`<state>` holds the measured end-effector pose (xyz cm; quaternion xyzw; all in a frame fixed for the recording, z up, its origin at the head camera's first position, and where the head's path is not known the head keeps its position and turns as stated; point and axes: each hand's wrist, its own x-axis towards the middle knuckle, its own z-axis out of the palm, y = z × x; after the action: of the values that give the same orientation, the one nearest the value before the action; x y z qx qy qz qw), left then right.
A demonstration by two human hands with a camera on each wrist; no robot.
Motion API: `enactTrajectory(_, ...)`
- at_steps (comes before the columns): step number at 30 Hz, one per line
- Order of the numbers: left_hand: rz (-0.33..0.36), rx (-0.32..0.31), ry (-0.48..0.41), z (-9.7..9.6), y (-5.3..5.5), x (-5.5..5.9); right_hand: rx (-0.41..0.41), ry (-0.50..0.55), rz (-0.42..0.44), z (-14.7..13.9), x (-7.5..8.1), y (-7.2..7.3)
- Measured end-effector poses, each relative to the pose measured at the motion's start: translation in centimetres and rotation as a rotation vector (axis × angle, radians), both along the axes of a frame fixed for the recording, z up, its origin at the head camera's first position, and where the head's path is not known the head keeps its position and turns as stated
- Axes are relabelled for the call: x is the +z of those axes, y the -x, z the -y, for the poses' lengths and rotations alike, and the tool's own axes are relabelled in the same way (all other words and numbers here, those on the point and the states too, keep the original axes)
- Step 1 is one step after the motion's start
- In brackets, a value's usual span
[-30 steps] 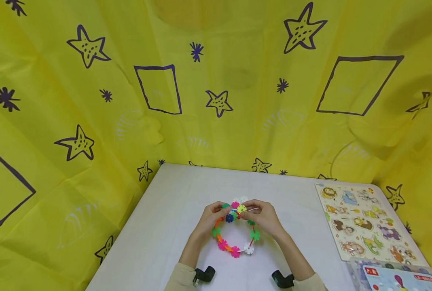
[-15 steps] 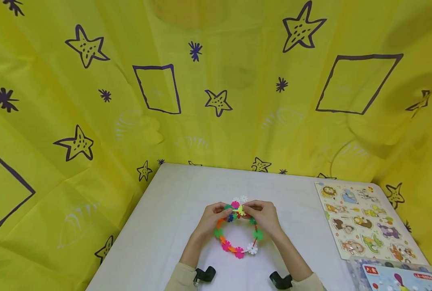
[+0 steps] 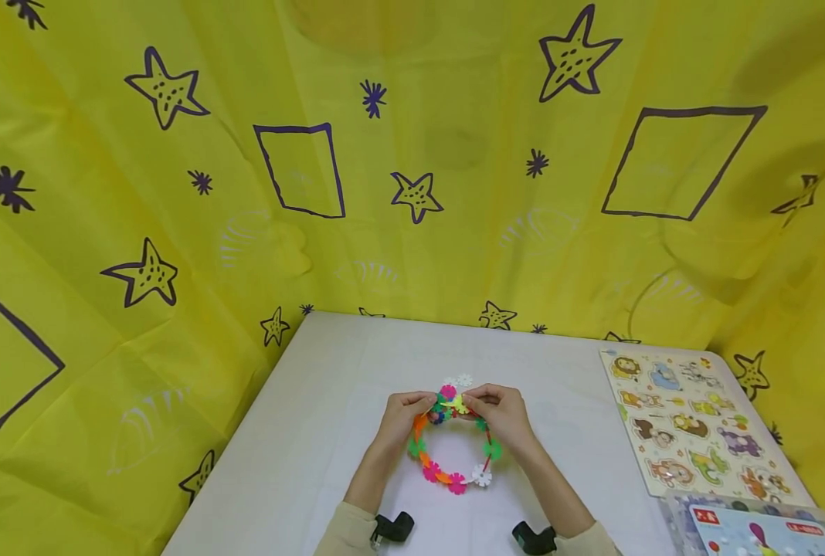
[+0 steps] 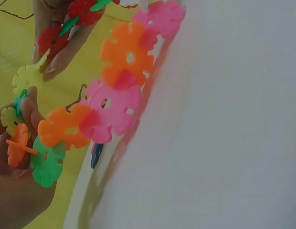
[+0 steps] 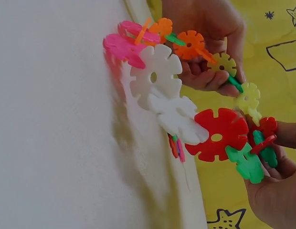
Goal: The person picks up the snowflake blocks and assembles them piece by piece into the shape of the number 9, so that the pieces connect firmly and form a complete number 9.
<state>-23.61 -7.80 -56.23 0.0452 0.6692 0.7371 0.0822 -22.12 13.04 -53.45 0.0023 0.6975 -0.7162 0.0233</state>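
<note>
Both hands hold up a ring of interlocked plastic flower-shaped discs (image 3: 482, 475) above the white table, in orange, pink, white, red, green and yellow. At its far side, my left hand (image 3: 400, 421) pinches a stretch with yellow and green discs. My right hand (image 3: 508, 415) grips the neighbouring stretch, where red and green discs (image 5: 249, 163) lie by its fingers in the right wrist view. Between the hands, a yellow disc (image 4: 26, 78) meets a small green disc (image 4: 20, 102); whether they are fully slotted cannot be told. Fingers hide some discs.
Loose discs (image 3: 464, 380) lie on the table (image 3: 357, 355) just beyond the ring. An animal picture puzzle board (image 3: 697, 425) is at the right, with a clear box (image 3: 760, 529) of pieces in front of it. A yellow patterned curtain (image 3: 412, 262) surrounds the back and sides.
The ring's near part has swung slightly right. The yellow disc between the hands has turned more edge-on, and the green disc by my left fingers has come closer to it.
</note>
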Motion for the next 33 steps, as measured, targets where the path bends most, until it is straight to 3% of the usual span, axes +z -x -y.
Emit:
enactTrajectory(7,0.038,0.036,-0.119,-0.5,-0.1,-0.1,-0.046,0.038,-0.046,0.6,-0.2,-0.1)
enactTrajectory(14,-0.005,-0.014,-0.07,-0.1,-0.1,0.1,-0.034,0.058,-0.031,0.4,-0.4,0.0)
enactTrajectory(22,0.016,-0.157,0.0,0.9,0.2,0.0,-0.086,-0.116,-0.006,-0.3,-0.4,0.2)
enactTrajectory(33,-0.033,-0.141,0.021,1.7,0.6,0.2,-0.045,-0.306,-0.048,-1.2,-0.7,1.9)
